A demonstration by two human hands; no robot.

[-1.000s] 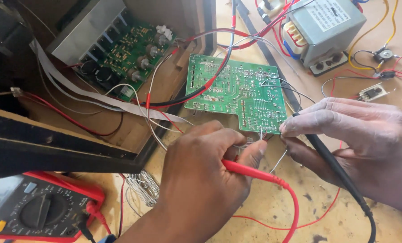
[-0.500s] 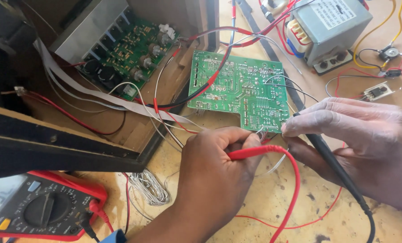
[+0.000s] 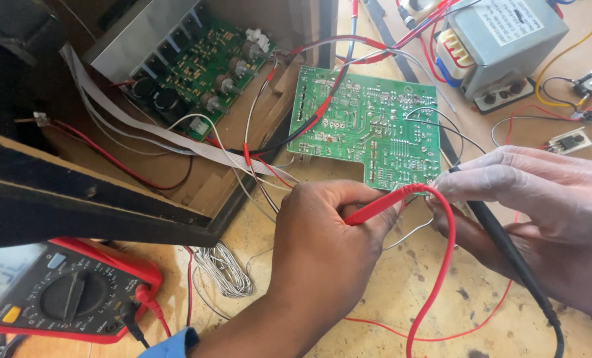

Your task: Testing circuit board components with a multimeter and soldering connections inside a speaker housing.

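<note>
My left hand [image 3: 322,252] pinches a red test probe [image 3: 375,207], its tip at the lower right corner of a green circuit board [image 3: 369,126]. Its red lead [image 3: 441,265] loops down toward the bench. My right hand [image 3: 541,212], in a thin clear glove, grips a black test probe [image 3: 501,238] whose tip touches the same corner of the board. Both hands sit close together just below the board's edge.
A red and grey multimeter [image 3: 51,292] lies at lower left. An open wooden cabinet [image 3: 110,205] holds a second green board [image 3: 203,73] with a heatsink. A grey transformer [image 3: 501,40] stands upper right. Loose wires and a wire coil [image 3: 226,268] lie on the bench.
The red probe's tip has shifted slightly right along the board's lower edge, and its lead now arcs higher. My right hand and the black probe have hardly moved.
</note>
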